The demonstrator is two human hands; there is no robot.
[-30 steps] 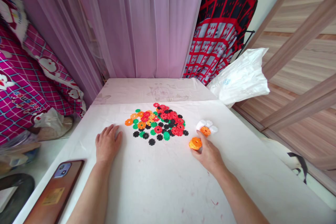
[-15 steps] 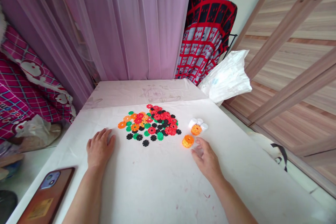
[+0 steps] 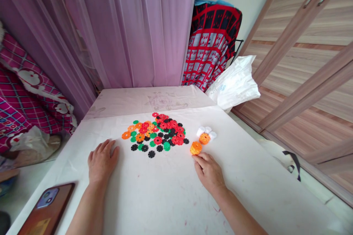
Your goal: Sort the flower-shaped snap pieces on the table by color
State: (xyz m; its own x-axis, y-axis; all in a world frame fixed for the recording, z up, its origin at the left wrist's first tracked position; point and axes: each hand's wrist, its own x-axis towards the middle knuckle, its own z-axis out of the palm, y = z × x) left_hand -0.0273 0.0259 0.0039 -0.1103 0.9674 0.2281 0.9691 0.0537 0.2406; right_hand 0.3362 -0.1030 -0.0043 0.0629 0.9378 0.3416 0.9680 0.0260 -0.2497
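Note:
My left hand (image 3: 102, 162) rests palm down on the white table, fingers stretched out, holding nothing. It lies left of a loose pile of slotted plastic snowflake discs (image 3: 165, 132) in red, black, green and orange. My right hand (image 3: 209, 170) has its fingers drawn together, the tips at the near edge of a short stack of orange snowflake discs (image 3: 195, 147). The tips partly hide one another, and the stack stays on the table. Just behind it is a second orange stack (image 3: 204, 138), beside several white disc stacks (image 3: 207, 130).
A brown phone (image 3: 45, 209) lies at the table's left edge. Beyond the far right corner stands a white plastic bag (image 3: 234, 82). Purple curtains (image 3: 138, 29) hang behind the table (image 3: 154, 198), and a wooden wardrobe (image 3: 298, 62) stands to the right.
My right hand has moved left and closed its fingers at the orange stack, whose top disc now sits more evenly. My left hand stays on the table. The view has shifted slightly.

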